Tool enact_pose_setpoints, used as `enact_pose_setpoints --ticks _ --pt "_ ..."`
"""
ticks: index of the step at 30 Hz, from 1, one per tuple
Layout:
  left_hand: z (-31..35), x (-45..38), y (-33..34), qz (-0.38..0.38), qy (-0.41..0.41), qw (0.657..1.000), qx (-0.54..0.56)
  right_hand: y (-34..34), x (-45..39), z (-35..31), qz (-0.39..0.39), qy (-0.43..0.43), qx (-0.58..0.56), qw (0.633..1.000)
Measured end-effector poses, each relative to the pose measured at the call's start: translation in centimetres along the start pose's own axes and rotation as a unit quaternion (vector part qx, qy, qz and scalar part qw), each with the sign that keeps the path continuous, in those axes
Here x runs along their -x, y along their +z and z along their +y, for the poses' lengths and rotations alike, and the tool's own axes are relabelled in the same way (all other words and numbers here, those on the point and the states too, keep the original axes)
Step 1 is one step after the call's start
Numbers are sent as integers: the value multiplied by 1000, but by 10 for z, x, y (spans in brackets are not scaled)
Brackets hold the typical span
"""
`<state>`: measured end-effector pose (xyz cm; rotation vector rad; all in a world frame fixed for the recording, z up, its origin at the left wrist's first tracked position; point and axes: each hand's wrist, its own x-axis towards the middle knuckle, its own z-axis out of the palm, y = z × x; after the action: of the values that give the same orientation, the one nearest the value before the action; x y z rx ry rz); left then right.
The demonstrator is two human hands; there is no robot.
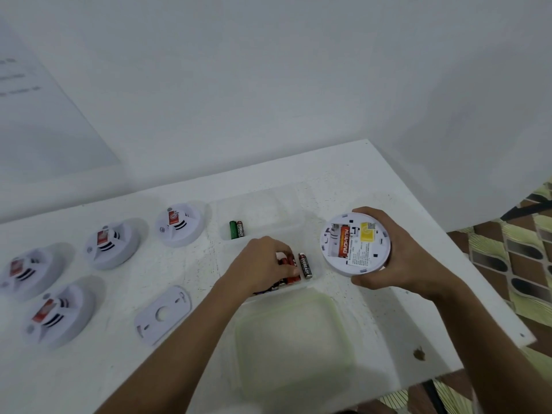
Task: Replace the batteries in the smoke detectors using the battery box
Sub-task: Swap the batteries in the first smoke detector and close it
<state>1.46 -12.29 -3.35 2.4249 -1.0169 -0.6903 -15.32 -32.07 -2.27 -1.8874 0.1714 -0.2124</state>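
My right hand [400, 258] grips a white round smoke detector [355, 245] turned back-side up above the table. An orange battery [344, 241] sits in its open compartment beside a yellow sticker. My left hand [263, 264] reaches into the clear battery box [318, 271], and its fingers pinch a red battery [292, 271] among several there. A black battery [305, 265] lies just right of my fingers. The detector's white back cover [162, 315] lies flat on the table.
Several other smoke detectors [179, 224] [112, 245] [58, 313] stand on the white table at left. A second clear tray [295, 222] holds a green and a black battery [236, 229]. The box lid [294, 345] lies near me. The table edge [448, 258] runs along the right.
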Motion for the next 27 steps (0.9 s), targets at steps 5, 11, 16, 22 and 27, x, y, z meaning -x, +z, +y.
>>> enact_pose_setpoints --ticks 5,11,16,22,27 --pt "8 14 -9 92 -3 992 86 3 -3 -7 -6 -7 8 1000" --pt "25 45 -54 260 48 945 193 18 -17 -25 -28 -25 -4 999" --pt "27 69 -59 283 105 938 172 42 -35 -35 -57 -40 -5 998" --pt "2 81 -43 322 188 927 39 66 -50 -40 -73 -49 -28 996" --pt "-15 88 -37 326 188 921 99 78 -56 -44 -92 -44 -44 994"
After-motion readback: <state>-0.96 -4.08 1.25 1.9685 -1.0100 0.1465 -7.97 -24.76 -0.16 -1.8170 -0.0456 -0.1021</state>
